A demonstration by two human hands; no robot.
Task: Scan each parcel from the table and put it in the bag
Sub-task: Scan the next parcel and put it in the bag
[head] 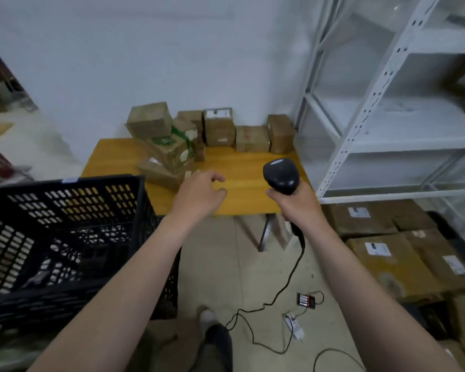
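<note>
The right hand (297, 204) grips a black handheld barcode scanner (281, 176). The left hand (200, 196) hovers empty, fingers loosely curled, near brown cardboard parcels (169, 154) on the yellow wooden table (242, 189).

Parcel storeroom, white metal shelving (371, 108), stacked cardboard boxes (387, 245)

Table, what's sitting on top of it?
Brown cardboard parcels sit on the wooden table: a leaning pile on the left and a row against the wall. Whatever lies behind or underneath the pile is covered, so I cannot tell.
</note>
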